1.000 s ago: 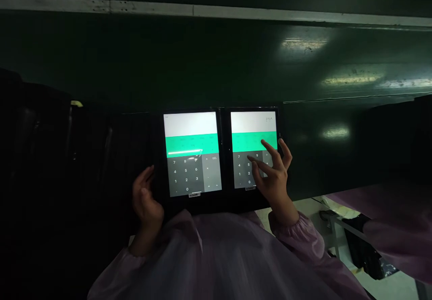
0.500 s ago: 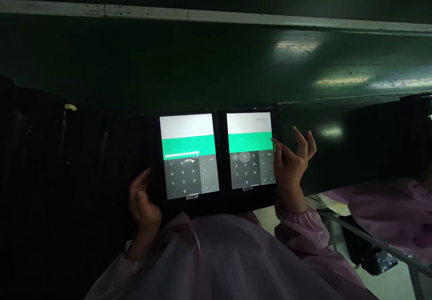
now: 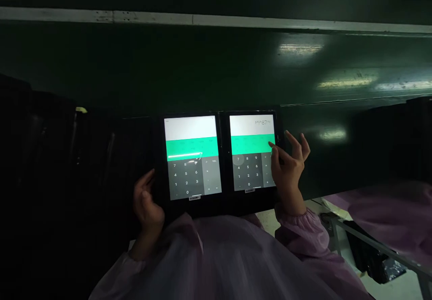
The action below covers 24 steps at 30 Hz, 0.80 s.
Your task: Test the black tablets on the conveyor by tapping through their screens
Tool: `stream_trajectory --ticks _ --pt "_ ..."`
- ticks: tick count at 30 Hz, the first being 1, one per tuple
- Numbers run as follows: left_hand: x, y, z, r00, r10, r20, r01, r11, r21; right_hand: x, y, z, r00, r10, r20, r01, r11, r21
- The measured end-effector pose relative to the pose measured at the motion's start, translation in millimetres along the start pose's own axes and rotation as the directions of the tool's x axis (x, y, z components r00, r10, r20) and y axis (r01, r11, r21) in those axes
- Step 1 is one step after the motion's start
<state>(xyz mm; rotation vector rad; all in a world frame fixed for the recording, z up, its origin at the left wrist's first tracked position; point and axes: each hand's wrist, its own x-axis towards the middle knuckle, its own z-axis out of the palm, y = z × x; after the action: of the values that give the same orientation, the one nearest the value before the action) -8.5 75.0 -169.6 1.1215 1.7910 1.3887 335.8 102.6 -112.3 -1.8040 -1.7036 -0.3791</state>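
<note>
Where the dark green worktop runs toward its near side, two lit calculator displays, side by side: left tablet and right tablet, black borders between their screens. Left tablet — white panel at the far end, green band with a bright streak of glare, grey keypad at the near end, small white label on the near border. Right tablet — same layout, a short string of characters including 87 in the white panel, a pale round patch on the 7 key, a like label below. Right hand, bare: over the right edge of the right tablet, index fingertip at the right end of the green band, thumb slightly apart from it, other fingers raised, nothing held; contact with the glass cannot be told. Left hand, bare: just left of the left tablet, fingers loosely curved; too dark to tell whether it grips the border. Further items: lilac smock, near; pale strip, far; yellow tab, left; grey metal frame and another person's lilac garment, near right.
</note>
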Motion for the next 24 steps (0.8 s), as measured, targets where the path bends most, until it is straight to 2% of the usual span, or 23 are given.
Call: stream_trajectory --ticks 5,7,10,14,17,20,24 --pt "-1.3 -1.8 2.5 1.000 -0.009 0.002 0.009 0.998 -0.057 4.9 -25.9 0.1 0.998 -0.044 0.036 0.041 0.996 0.082" --pt "-2.0 -3.0 3.5 1.000 -0.017 -0.002 0.017 0.996 -0.084 6.2 -48.8 2.7 0.995 -0.076 0.060 0.066 0.985 0.160" --pt "-2.0 -4.3 3.2 1.000 -0.022 0.002 0.022 0.997 -0.077 6.7 -89.1 13.2 0.971 -0.166 0.173 0.111 0.951 0.290" --pt "0.0 -5.7 0.4 0.999 -0.039 0.036 0.040 0.998 -0.050 6.7 -125.6 34.0 0.940 -0.217 0.264 0.128 0.940 0.316" --pt "0.3 -7.3 -1.3 0.998 -0.040 0.041 0.042 0.998 -0.041 7.1 -130.1 43.6 0.928 -0.228 0.295 0.137 0.945 0.297" --pt "0.7 -6.6 -2.6 0.998 -0.024 0.052 0.026 0.999 -0.035 7.9 -124.1 43.7 0.939 -0.192 0.285 0.117 0.959 0.260" --pt "12.4 1.8 -2.7 0.992 0.004 0.127 -0.007 1.000 0.019 8.1 -122.4 40.5 0.947 -0.162 0.278 0.097 0.967 0.234"
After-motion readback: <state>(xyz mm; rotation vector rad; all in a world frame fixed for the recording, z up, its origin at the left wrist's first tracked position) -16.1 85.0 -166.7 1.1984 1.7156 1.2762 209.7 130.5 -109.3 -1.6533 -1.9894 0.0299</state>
